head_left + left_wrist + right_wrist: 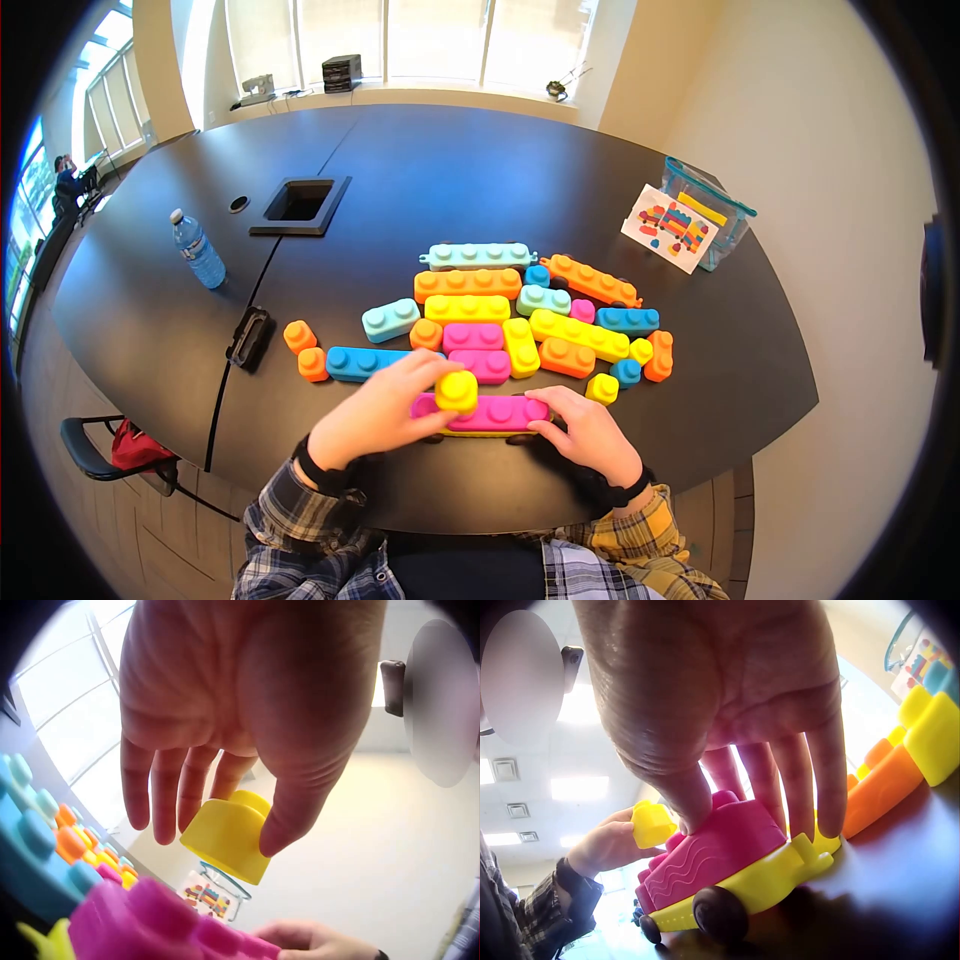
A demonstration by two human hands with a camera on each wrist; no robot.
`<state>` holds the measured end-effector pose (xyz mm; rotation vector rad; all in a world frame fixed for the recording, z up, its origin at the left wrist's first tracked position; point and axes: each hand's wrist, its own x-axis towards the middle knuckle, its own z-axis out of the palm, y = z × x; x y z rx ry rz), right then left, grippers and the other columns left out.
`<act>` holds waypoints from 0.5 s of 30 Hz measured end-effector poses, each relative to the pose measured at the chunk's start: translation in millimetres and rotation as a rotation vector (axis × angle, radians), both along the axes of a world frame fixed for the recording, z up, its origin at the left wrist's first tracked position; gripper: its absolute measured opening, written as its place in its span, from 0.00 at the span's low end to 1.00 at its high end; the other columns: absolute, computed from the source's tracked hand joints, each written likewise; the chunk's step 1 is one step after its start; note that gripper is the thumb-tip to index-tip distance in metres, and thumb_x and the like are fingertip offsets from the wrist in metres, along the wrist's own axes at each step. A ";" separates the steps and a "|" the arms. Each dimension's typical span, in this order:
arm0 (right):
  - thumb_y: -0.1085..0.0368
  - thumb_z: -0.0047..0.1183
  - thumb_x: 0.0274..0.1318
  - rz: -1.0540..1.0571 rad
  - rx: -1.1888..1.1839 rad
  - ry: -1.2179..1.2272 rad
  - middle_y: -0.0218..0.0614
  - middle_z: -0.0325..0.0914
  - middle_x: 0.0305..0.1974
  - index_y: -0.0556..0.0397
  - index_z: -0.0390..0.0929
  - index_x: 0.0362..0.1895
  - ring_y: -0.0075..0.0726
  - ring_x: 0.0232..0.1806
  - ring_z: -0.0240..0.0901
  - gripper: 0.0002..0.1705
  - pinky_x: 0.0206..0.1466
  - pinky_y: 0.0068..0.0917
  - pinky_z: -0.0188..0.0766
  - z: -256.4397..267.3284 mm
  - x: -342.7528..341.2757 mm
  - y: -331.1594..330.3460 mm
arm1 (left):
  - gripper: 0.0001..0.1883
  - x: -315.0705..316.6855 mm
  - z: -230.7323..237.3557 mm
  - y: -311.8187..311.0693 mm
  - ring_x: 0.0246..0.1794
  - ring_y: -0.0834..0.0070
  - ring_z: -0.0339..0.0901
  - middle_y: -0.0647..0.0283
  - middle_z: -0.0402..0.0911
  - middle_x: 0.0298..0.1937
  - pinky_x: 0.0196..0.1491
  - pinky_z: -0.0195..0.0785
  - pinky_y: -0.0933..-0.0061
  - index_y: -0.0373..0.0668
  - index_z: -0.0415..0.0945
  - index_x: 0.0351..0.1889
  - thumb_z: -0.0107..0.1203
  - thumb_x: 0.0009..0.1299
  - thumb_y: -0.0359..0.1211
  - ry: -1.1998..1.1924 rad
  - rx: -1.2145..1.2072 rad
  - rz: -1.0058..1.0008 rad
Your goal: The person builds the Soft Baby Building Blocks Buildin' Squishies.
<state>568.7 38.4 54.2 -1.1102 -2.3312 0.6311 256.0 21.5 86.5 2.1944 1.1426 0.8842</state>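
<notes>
My left hand pinches a small yellow one-stud block between thumb and fingers. The block hangs over the left part of a long pink block. In the right wrist view that pink block, with wavy lines on its side, sits on a yellow wheeled base with dark wheels. My right hand grips the right end of the pink block, thumb on the near side and fingers on the far side. The left wrist view shows the yellow block tilted, stud upward, with a gap between it and the pink block.
Beyond the hands lie several loose blocks, among them a long blue one, a yellow one and an orange wheeled base. A picture card leans on a clear bin. At left stand a water bottle and a black holder.
</notes>
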 end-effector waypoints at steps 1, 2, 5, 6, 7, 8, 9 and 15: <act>0.64 0.67 0.62 0.004 0.023 0.003 0.41 0.83 0.50 0.52 0.80 0.60 0.46 0.44 0.83 0.23 0.49 0.36 0.80 -1.0 0.1 0.4 | 0.27 4.3 -5.8 -2.0 0.57 0.55 0.79 0.53 0.78 0.57 0.61 0.73 0.60 0.41 0.77 0.64 0.70 0.67 0.32 0.011 -0.021 -0.014; 0.64 0.67 0.62 0.003 0.023 0.002 0.41 0.83 0.50 0.52 0.80 0.60 0.46 0.44 0.83 0.23 0.49 0.36 0.80 -1.5 0.4 0.4 | 0.27 7.1 -6.4 -3.8 0.56 0.54 0.79 0.53 0.78 0.56 0.59 0.74 0.61 0.41 0.77 0.65 0.70 0.68 0.34 0.026 -0.019 -0.014; 0.64 0.67 0.62 0.001 0.033 0.000 0.41 0.83 0.49 0.51 0.80 0.60 0.47 0.44 0.83 0.23 0.49 0.36 0.80 -2.3 0.3 0.3 | 0.27 8.6 -11.7 -5.3 0.54 0.53 0.80 0.53 0.78 0.55 0.58 0.75 0.61 0.41 0.77 0.65 0.71 0.68 0.34 0.062 -0.031 0.015; 0.64 0.67 0.62 0.003 0.029 0.008 0.41 0.83 0.50 0.51 0.80 0.60 0.47 0.44 0.83 0.23 0.49 0.36 0.80 -1.8 -0.2 0.1 | 0.27 8.2 -13.5 -5.7 0.54 0.53 0.80 0.53 0.78 0.55 0.58 0.75 0.61 0.41 0.77 0.65 0.71 0.68 0.34 0.062 -0.032 0.015; 0.63 0.68 0.62 0.006 0.025 0.016 0.42 0.83 0.50 0.51 0.81 0.60 0.48 0.44 0.83 0.23 0.49 0.37 0.80 -1.2 -0.7 0.0 | 0.27 7.4 -15.3 -6.1 0.54 0.52 0.80 0.53 0.79 0.55 0.57 0.75 0.61 0.41 0.77 0.65 0.71 0.68 0.35 0.059 -0.040 0.017; 0.63 0.68 0.62 0.005 0.026 0.016 0.42 0.83 0.50 0.51 0.81 0.60 0.48 0.44 0.83 0.23 0.49 0.37 0.80 -0.4 -1.2 0.0 | 0.27 7.2 -16.6 -6.5 0.53 0.52 0.80 0.53 0.79 0.55 0.56 0.76 0.61 0.41 0.77 0.65 0.71 0.69 0.35 0.056 -0.048 0.019; 0.61 0.66 0.63 0.009 0.016 0.014 0.41 0.84 0.51 0.50 0.80 0.60 0.51 0.47 0.83 0.22 0.50 0.39 0.80 0.4 -1.6 0.1 | 0.27 7.8 -16.4 -7.7 0.53 0.52 0.80 0.53 0.79 0.55 0.56 0.76 0.61 0.41 0.77 0.65 0.71 0.69 0.35 0.056 -0.047 0.017; 0.59 0.65 0.65 0.010 0.019 0.029 0.42 0.83 0.51 0.49 0.79 0.60 0.54 0.49 0.83 0.22 0.50 0.41 0.81 -2.7 -0.2 0.9 | 0.28 14.1 -19.1 -13.2 0.54 0.51 0.81 0.54 0.80 0.55 0.56 0.77 0.59 0.41 0.77 0.65 0.71 0.67 0.32 0.084 -0.020 0.030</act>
